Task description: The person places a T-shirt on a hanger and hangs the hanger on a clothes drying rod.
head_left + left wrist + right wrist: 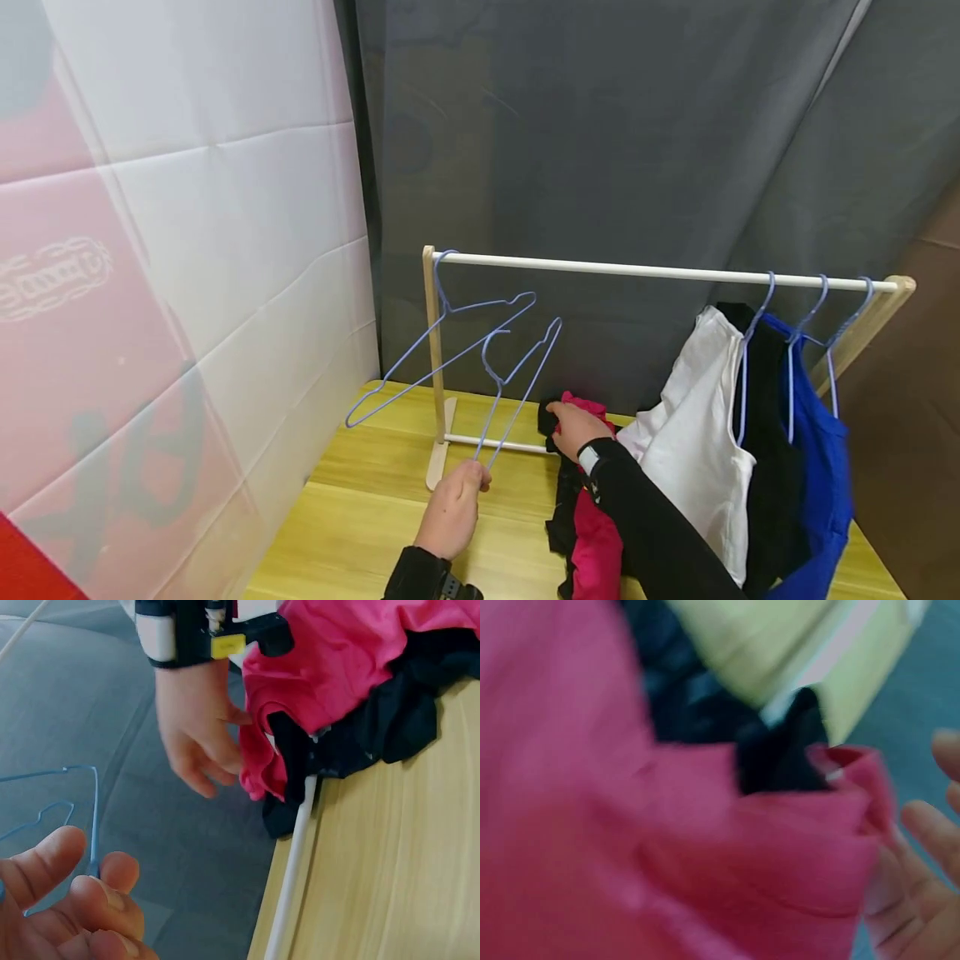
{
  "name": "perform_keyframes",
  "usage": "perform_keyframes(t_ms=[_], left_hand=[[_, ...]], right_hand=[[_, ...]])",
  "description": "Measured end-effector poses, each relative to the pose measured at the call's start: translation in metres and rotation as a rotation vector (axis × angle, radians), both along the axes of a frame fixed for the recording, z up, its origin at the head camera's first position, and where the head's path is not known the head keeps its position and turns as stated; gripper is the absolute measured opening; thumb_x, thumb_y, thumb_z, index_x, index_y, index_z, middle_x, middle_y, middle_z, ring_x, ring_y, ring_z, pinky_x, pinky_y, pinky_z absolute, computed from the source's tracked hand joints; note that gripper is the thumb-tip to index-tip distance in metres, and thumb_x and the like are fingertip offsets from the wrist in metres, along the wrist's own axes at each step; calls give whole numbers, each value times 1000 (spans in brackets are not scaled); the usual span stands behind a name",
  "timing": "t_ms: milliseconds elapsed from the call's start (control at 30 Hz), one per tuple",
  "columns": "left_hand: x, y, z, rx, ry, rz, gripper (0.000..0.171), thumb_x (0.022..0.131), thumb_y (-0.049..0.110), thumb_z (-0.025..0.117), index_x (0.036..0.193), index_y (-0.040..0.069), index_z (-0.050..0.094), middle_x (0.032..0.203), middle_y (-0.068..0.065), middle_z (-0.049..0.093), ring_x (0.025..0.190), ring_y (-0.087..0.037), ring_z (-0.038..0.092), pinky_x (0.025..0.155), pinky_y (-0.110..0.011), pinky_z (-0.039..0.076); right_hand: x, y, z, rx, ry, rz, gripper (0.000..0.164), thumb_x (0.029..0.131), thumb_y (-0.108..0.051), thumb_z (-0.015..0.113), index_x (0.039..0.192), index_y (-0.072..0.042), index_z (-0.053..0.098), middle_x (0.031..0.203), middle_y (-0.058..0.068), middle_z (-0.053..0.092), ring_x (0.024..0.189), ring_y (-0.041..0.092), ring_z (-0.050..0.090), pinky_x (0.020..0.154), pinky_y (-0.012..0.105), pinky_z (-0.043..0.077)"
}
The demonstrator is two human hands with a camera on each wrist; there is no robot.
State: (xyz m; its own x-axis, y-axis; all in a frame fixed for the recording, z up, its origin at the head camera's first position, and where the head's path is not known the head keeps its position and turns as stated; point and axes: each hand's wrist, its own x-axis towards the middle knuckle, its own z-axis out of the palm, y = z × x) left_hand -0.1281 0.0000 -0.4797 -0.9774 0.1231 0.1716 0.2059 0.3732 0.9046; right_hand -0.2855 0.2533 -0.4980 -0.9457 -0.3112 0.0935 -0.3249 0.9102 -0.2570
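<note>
My left hand (453, 508) grips a blue wire hanger (500, 383) by one end, its hook upward, in front of the rack's left end. In the left wrist view, thumb and fingers (105, 907) close around the wire. My right hand (579, 429) is at the far end of a pink garment (597, 537) on the table. The right wrist view, blurred, shows its fingers (930, 832) loosely extended beside the garment's pink edge. A black garment (562, 508) lies crumpled under and beside the pink one.
A clothes rack with a white rail (600, 267) stands on the wooden table (360, 517). Another blue hanger (442, 367) hangs bare at its left. White (705, 450), black and blue (821, 467) garments hang at the right. A printed white panel (225, 208) borders the left side.
</note>
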Motion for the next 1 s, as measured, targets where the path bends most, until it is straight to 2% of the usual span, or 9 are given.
perform_keyframes(t_ms=[167, 267, 333, 500, 600, 633, 733, 833, 1000], left_hand=[[-2, 7, -7, -3, -18, -22, 47, 111, 45, 26, 101, 16, 62, 98, 3, 62, 94, -20, 59, 80, -38, 45], [-2, 9, -13, -17, -33, -23, 44, 112, 41, 28, 99, 17, 62, 96, 5, 62, 91, -16, 59, 78, -37, 45], [-1, 9, -15, -21, -41, -29, 42, 112, 40, 29, 99, 17, 62, 96, 6, 63, 91, -17, 60, 77, -36, 45], [-3, 7, -14, -27, -37, -41, 42, 112, 39, 29, 100, 17, 62, 98, 2, 64, 93, -23, 62, 77, -38, 46], [-2, 4, -13, -27, -44, -41, 42, 112, 39, 29, 100, 17, 62, 99, 1, 65, 93, -22, 62, 76, -38, 46], [-2, 3, -13, -25, -48, -41, 42, 112, 39, 29, 101, 17, 62, 98, 1, 65, 93, -22, 62, 76, -38, 46], [-2, 2, -13, -19, -57, -48, 43, 112, 41, 29, 101, 17, 62, 98, 2, 65, 88, -17, 59, 74, -36, 45], [-1, 2, -14, 2, -75, -60, 43, 112, 41, 30, 101, 16, 62, 98, -2, 64, 79, -14, 57, 70, -33, 45], [2, 1, -16, 35, -101, -86, 42, 111, 41, 31, 101, 14, 62, 95, -3, 63, 65, -12, 53, 60, -29, 45]], right_hand=[[-3, 22, -29, 82, 57, -29, 49, 77, -13, 83, 123, -12, 66, 113, 14, 68, 98, 36, 68, 79, 52, 55], [-2, 33, -44, 116, 41, -67, 48, 78, -14, 82, 123, -13, 66, 107, 16, 69, 91, 39, 68, 71, 56, 55], [-1, 37, -47, 117, 31, -79, 45, 80, -11, 78, 123, -14, 66, 102, 18, 70, 88, 39, 68, 68, 57, 55], [-8, 43, -40, 88, 80, -41, 58, 83, 0, 68, 136, -22, 62, 73, 13, 62, 64, 33, 62, 56, 47, 52], [-10, 45, -35, 105, 98, 9, 63, 83, 3, 67, 140, -23, 60, 68, 9, 55, 58, 28, 56, 51, 40, 48], [-10, 46, -34, 114, 98, 29, 59, 83, 4, 67, 136, -23, 64, 70, 9, 57, 61, 28, 57, 53, 40, 49], [-9, 48, -32, 145, 83, 64, 39, 80, 5, 70, 110, -19, 72, 77, 9, 63, 71, 29, 62, 62, 41, 53], [-7, 49, -30, 144, 34, 40, 17, 79, -1, 73, 87, -14, 64, 77, 6, 64, 73, 27, 63, 68, 44, 54], [-9, 53, -13, 53, -37, -64, 11, 86, -17, 66, 82, -15, 56, 70, 0, 56, 67, 22, 57, 63, 41, 46]])
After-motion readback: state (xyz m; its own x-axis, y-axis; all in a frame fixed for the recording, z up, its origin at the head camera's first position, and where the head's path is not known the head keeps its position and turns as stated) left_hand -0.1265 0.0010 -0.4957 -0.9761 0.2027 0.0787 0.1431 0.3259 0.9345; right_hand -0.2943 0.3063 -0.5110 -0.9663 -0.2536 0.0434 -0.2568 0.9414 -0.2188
